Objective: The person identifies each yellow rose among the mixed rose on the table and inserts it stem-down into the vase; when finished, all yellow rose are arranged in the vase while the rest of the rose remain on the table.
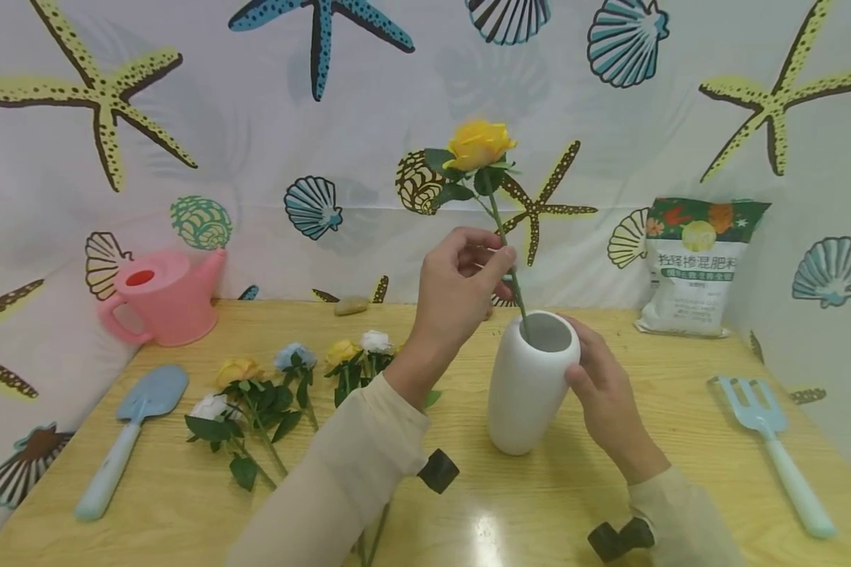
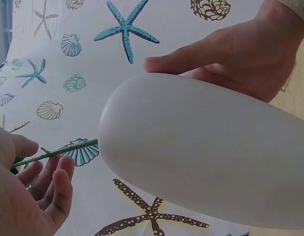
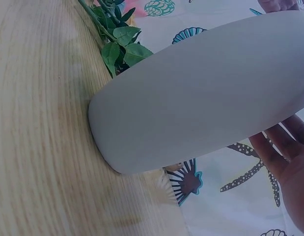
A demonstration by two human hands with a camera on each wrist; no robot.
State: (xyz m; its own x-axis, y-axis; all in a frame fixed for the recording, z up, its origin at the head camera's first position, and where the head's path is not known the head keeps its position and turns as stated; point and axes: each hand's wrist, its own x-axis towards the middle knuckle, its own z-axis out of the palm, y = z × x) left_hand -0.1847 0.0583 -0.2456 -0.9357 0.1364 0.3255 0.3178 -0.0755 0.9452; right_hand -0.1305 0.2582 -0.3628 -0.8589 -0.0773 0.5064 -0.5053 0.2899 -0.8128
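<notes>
My left hand (image 1: 455, 285) pinches the green stem of a yellow rose (image 1: 479, 146) between thumb and fingers, above a white vase (image 1: 526, 402). The bloom points up, and the stem's lower end runs into the vase's mouth, where the rest is hidden. In the left wrist view the stem (image 2: 75, 147) passes from my fingers to the vase's rim. My right hand (image 1: 610, 402) holds the vase by its upper right side, thumb at the front and fingers behind. The vase stands on the wooden table (image 3: 43, 123), tilted slightly to the right in the head view.
Yellow, white and blue roses (image 1: 255, 394) lie left of the vase, partly under my left sleeve. A blue trowel (image 1: 138, 409) and a pink watering can (image 1: 166, 299) are at the left. A fertilizer bag (image 1: 695, 268) stands back right, a hand fork (image 1: 773, 441) in front of it.
</notes>
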